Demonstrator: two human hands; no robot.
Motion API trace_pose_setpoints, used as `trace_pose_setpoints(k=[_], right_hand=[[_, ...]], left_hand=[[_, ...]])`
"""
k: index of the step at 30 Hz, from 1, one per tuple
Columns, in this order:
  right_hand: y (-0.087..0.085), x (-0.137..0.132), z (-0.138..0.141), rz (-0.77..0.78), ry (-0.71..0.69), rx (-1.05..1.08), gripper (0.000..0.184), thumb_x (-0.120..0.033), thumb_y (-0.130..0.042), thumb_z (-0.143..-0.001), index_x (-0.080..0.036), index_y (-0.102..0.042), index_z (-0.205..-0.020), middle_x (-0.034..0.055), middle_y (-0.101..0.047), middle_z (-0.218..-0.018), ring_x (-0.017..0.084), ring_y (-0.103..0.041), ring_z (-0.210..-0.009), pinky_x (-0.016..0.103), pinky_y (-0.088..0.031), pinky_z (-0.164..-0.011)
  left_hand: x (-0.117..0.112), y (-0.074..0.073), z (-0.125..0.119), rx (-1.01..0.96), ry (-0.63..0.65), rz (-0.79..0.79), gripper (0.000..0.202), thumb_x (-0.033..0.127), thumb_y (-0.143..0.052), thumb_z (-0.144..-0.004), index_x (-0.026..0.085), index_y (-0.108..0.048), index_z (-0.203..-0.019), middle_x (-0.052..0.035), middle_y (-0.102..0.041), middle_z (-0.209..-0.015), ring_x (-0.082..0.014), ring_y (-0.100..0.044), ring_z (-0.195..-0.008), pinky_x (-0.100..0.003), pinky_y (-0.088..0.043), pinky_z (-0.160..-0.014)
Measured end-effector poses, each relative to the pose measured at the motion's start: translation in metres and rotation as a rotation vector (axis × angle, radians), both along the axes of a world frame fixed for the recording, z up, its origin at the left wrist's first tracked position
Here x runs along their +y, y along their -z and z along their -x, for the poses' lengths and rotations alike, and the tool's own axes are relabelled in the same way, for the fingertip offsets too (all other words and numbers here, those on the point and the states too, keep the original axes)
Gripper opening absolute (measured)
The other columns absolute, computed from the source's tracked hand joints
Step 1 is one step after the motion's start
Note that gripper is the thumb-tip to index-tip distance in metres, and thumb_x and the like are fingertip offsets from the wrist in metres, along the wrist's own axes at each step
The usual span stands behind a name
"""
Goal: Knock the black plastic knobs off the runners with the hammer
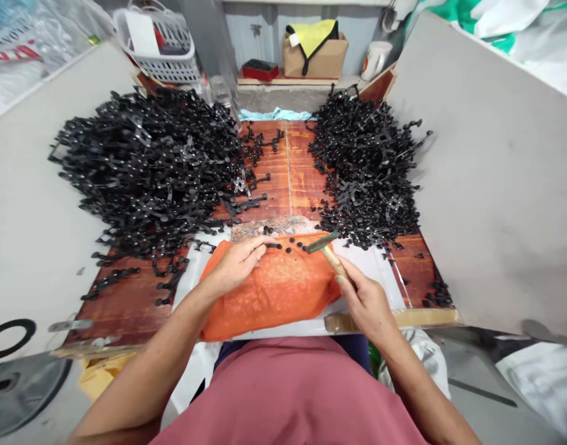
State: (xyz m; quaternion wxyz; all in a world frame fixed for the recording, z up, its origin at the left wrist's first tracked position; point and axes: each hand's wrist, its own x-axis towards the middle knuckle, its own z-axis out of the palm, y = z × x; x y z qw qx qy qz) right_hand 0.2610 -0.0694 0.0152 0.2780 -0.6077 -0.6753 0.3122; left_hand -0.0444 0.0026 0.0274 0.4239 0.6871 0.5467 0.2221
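Note:
My left hand (237, 262) rests on an orange cloth (274, 293), fingers pinched on a small black plastic piece (272, 245) at the cloth's far edge. My right hand (364, 303) is closed round the wooden handle of a small tool (327, 250) whose dark green blade points up and left over the cloth. A few loose black bits (290, 246) lie between the hands. A large heap of black plastic parts (148, 167) spreads at the left, and a smaller heap (366, 173) lies at the right.
The reddish wooden board (290, 173) is flanked by two slanted grey panels (491, 185). At the back stand a white basket (157, 43), a cardboard box (315, 55) and a white mug (375, 60). A black ring (9, 337) lies at the lower left.

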Motion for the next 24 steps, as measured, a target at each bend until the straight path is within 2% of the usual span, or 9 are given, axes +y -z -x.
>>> trace_pose_setpoints(k=[4, 8, 14, 24], right_hand=[[0.01, -0.026, -0.005, 0.073, -0.049, -0.058, 0.048, -0.035, -0.045, -0.106, -0.027, -0.055, -0.152, 0.0066, -0.069, -0.14, 0.027, -0.068, -0.125, 0.04, -0.056, -0.103], [0.017, -0.034, 0.001, 0.134, -0.125, -0.113, 0.047, -0.03, -0.043, -0.106, -0.032, -0.054, -0.152, 0.0054, -0.071, -0.136, 0.027, -0.072, -0.117, 0.043, -0.056, -0.102], [0.021, -0.032, 0.004, 0.152, -0.09, -0.15, 0.047, -0.032, -0.044, -0.107, -0.03, -0.052, -0.153, 0.0068, -0.073, -0.132, 0.028, -0.073, -0.115, 0.042, -0.058, -0.097], [0.02, -0.033, 0.004, 0.161, -0.094, -0.146, 0.048, -0.031, -0.043, -0.107, -0.03, -0.051, -0.154, 0.0067, -0.07, -0.137, 0.028, -0.072, -0.118, 0.042, -0.057, -0.098]], left_hand=[[0.004, 0.003, -0.004, 0.158, -0.002, -0.122, 0.03, 0.036, -0.045, -0.098, 0.02, -0.068, -0.107, -0.0044, -0.072, -0.095, -0.02, -0.065, -0.085, -0.028, -0.047, -0.076], [0.005, 0.009, -0.017, 0.373, 0.03, -0.221, 0.031, 0.035, -0.042, -0.102, 0.021, -0.068, -0.091, -0.0059, -0.074, -0.093, -0.0227, -0.067, -0.088, -0.031, -0.043, -0.083], [0.006, 0.013, -0.032, 0.507, -0.006, -0.179, 0.033, 0.031, -0.04, -0.105, 0.022, -0.069, -0.092, -0.0053, -0.076, -0.091, -0.0228, -0.069, -0.085, -0.031, -0.039, -0.081], [0.009, 0.031, -0.031, 0.525, 0.01, -0.204, 0.033, 0.033, -0.04, -0.107, 0.021, -0.07, -0.097, -0.005, -0.078, -0.097, -0.024, -0.07, -0.093, -0.033, -0.036, -0.085]])
